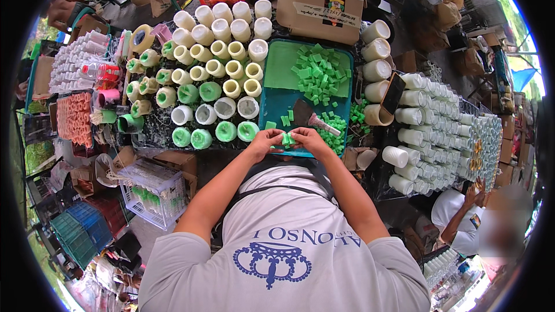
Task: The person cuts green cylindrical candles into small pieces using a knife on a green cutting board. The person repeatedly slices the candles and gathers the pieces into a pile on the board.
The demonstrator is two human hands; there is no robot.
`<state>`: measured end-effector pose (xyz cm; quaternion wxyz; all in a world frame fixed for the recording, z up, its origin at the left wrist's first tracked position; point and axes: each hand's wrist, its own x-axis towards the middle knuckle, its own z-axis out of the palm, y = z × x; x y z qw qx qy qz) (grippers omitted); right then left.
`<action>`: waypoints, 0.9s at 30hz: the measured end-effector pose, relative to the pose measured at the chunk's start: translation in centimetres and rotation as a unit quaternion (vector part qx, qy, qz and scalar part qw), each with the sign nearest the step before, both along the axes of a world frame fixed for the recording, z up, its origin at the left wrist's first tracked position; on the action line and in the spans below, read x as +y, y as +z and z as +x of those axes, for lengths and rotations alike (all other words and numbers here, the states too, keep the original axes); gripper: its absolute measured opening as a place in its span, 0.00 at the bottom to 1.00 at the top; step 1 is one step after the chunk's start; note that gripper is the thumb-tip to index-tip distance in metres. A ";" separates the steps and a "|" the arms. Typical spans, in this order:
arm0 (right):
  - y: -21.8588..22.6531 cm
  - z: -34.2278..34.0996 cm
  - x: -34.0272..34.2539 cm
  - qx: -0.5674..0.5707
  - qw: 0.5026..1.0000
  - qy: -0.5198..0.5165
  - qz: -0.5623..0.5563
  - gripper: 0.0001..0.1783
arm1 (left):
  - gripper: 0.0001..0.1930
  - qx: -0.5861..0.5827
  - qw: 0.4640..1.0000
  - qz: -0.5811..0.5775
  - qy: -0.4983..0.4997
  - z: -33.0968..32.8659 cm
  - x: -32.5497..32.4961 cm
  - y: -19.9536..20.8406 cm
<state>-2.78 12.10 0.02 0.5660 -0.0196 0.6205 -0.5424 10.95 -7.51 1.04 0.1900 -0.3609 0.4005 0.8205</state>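
Note:
My left hand [266, 142] and my right hand [310, 141] meet at the near edge of a teal tray [273, 103]. Both are closed, fingertips pinching a small green wax-like piece [287, 138] between them. Just beyond my right hand lies a scraper [303, 112] with a broad dark blade, its handle slanting toward a pile of small green bits [333, 122]. A few loose green chunks [287, 118] rest ahead of my fingers. Farther up the tray, a heap of green blocks [319, 72] sits partly over a flat green sheet [278, 63].
Left of the tray stand rows of white, cream and green candle-like cylinders [225, 132]. White cylinders [376, 70], a dark phone-like slab [393, 92] and many glasses [430, 133] fill the right. A cardboard box [319, 11] is behind the tray. A person [457, 219] sits at right.

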 end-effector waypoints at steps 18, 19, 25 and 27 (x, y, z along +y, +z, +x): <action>5.6 1.3 -0.8 0.619 0.745 0.238 0.068 0.05 | 0.14 0.055 0.892 -0.429 -0.129 3.7 -1.1 8.5; 5.5 0.9 -0.7 0.617 0.752 0.219 0.083 0.05 | 0.13 0.047 0.898 -0.424 -0.109 4.9 -1.3 8.6; 3.1 0.9 -6.6 0.652 0.710 0.265 0.021 0.28 | 0.17 0.017 0.877 -0.429 -0.217 8.2 -1.5 6.4; 2.3 1.3 -8.3 0.663 0.689 0.293 0.023 0.30 | 0.18 0.017 0.872 -0.429 -0.235 8.0 -1.3 6.3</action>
